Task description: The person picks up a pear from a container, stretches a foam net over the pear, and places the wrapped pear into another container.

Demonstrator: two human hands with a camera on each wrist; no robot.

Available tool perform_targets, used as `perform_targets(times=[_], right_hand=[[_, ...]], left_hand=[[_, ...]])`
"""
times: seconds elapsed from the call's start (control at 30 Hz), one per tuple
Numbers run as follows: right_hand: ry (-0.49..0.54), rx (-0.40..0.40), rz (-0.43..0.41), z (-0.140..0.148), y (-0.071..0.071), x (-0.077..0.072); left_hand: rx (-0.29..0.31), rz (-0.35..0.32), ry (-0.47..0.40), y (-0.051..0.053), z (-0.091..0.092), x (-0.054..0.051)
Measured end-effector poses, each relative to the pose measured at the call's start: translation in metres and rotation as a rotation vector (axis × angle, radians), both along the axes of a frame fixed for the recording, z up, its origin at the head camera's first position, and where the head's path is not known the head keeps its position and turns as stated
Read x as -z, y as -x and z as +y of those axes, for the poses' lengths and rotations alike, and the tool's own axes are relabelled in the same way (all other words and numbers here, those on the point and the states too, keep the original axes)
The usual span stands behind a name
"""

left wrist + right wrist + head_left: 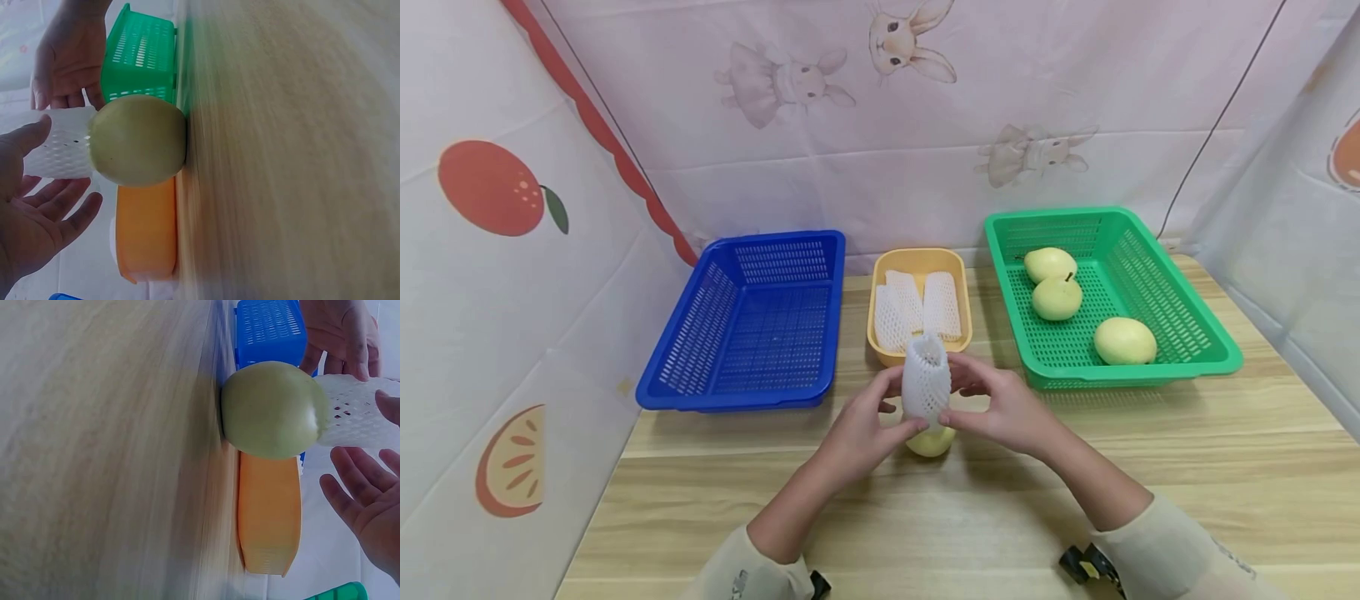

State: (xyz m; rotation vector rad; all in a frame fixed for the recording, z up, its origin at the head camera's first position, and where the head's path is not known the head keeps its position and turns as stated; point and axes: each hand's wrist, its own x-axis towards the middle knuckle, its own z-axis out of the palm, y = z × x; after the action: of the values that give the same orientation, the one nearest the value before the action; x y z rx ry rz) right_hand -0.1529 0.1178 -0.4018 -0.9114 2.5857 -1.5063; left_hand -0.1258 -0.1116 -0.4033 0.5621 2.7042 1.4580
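Note:
A yellow-green pear [930,442] stands on the wooden table in front of me. Over its top sits a white foam net sleeve [927,379], upright, its upper end open. My left hand [867,425] pinches the sleeve from the left between thumb and fingers. From the right, my right hand [1003,408] pinches it in the same way. Both wrist views show most of the pear [139,140] bare below the sleeve [356,411], its base on the table.
Behind the hands, a small yellow-orange basket [878,343] holds several foam net sleeves [942,304]. A blue basket [741,398] stands to the left. To the right, a green basket [1195,367] holds three pears [1124,341]. A printed curtain [880,192] hangs behind.

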Motion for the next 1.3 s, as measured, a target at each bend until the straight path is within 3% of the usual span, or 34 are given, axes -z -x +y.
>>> perform_targets(times=[0.27, 0.67, 1.1, 1.3], right_hand=[[-0.080, -0.004, 0.050, -0.0013, 0.0021, 0.0038], [-0.134, -0.012, 0.012, -0.0053, 0.0012, 0.0051], [-0.169, -0.011, -0.013, -0.0053, 0.0001, 0.0082], [-0.192, -0.009, -0.011, -0.0058, -0.0007, 0.0079]], left_hand=[[0.002, 0.032, 0.053, 0.0007, 0.0028, 0.0028], [-0.011, 0.022, 0.142, -0.0018, 0.0075, 0.0040], [-0.003, 0.014, 0.172, -0.0032, 0.0075, 0.0082], [-0.006, -0.027, 0.171, -0.0024, 0.0071, 0.0096]])
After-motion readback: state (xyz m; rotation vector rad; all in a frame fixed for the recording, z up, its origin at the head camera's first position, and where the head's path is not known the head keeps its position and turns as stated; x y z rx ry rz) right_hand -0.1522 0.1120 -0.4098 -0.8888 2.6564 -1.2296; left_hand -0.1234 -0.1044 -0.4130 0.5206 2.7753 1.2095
